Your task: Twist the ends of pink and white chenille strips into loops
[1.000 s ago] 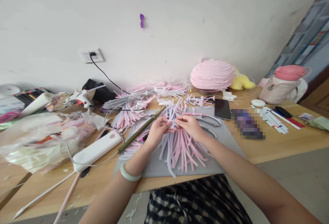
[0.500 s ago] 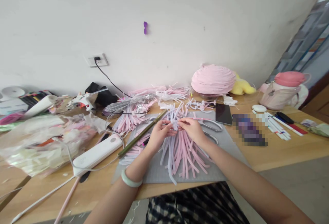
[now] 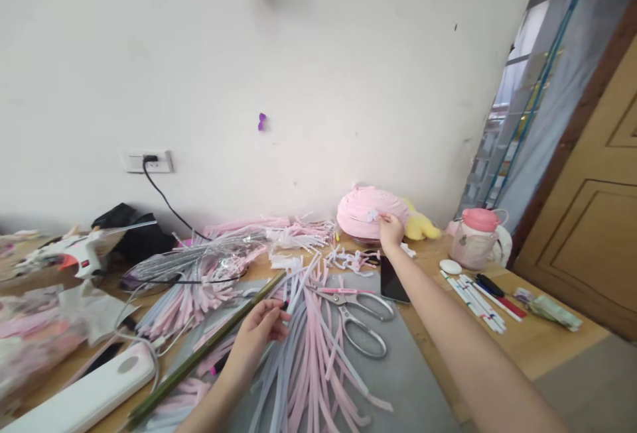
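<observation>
My right hand (image 3: 391,230) is stretched forward to a pink dome (image 3: 365,204) wound in fuzzy strips. Its fingertips pinch a small pale bluish-white fuzzy piece (image 3: 372,215) against the dome's front. My left hand (image 3: 263,323) hovers over the fuzzy pipe cleaners, fingers loosely bent and apart, with nothing seen in it. Pink and pale blue-grey pipe cleaners (image 3: 311,360) fan out beside it on a grey mat (image 3: 398,360). Large scissors (image 3: 355,310) lie right of them. An olive-green rod (image 3: 209,347) slants past the left hand.
A white power strip (image 3: 94,386) and a glue gun (image 3: 82,254) lie to the left. Bundled pipe cleaners (image 3: 199,267) are piled at the back. A phone (image 3: 393,280), white markers (image 3: 475,304) and a pink-lidded jug (image 3: 475,237) stand or lie right.
My right hand has left the spot beside my left hand and reached forward to the dome, carrying the small pale piece. My left hand has let it go. The view has tilted up and right.
</observation>
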Demonstrator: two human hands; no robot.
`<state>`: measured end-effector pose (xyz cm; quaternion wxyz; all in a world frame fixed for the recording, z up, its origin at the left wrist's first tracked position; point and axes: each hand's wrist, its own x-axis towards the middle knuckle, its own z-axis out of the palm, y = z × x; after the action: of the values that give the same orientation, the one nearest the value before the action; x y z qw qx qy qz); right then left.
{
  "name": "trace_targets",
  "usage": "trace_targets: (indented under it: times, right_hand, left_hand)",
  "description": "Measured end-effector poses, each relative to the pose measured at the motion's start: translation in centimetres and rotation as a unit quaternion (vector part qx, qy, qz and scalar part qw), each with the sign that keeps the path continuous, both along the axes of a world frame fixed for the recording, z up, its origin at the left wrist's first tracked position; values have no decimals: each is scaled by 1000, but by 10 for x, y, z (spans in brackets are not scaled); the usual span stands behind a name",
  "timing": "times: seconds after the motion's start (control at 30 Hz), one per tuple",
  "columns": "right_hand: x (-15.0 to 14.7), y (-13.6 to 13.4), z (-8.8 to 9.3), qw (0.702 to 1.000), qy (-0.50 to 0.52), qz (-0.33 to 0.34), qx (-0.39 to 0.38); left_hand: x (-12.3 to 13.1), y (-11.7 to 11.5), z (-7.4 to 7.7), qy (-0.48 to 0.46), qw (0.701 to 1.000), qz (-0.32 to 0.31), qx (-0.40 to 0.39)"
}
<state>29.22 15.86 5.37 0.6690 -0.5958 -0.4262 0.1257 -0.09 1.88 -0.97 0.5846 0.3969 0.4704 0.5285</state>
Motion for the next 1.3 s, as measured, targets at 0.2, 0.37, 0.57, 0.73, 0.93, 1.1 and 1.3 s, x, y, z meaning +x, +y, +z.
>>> trace_targets:
  times: [0.2, 0.37, 0.57, 0.73, 0.93, 1.1, 1.3]
  right_hand:
    - [2, 9, -3, 999, -31, -41, -8]
    - [-4, 8, -5, 998, -53, -23, -30]
    - [-26, -3, -34, 963, -116, 162, -182]
    - [-36, -7, -49, 912, -190, 226, -285]
    - [-42, -19, -28, 904, -298, 195, -236]
    - [-88, -71, -25, 858, -362, 299, -207]
    - [-145, -128, -52, 775, -480, 358, -202]
  left_hand:
    - [0, 1, 0, 15, 1000, 2, 11]
    - [0, -2, 3, 9, 1000, 7, 13]
    - [-1, -2, 1, 17, 1000, 0, 18]
    - [-1, 4, -7, 30, 999, -2, 40]
    - [-8, 1, 1, 262, 956, -1, 128]
    - [-11, -6, 3, 582, 792, -102, 155]
    - [-7, -9, 4, 630, 758, -102, 133]
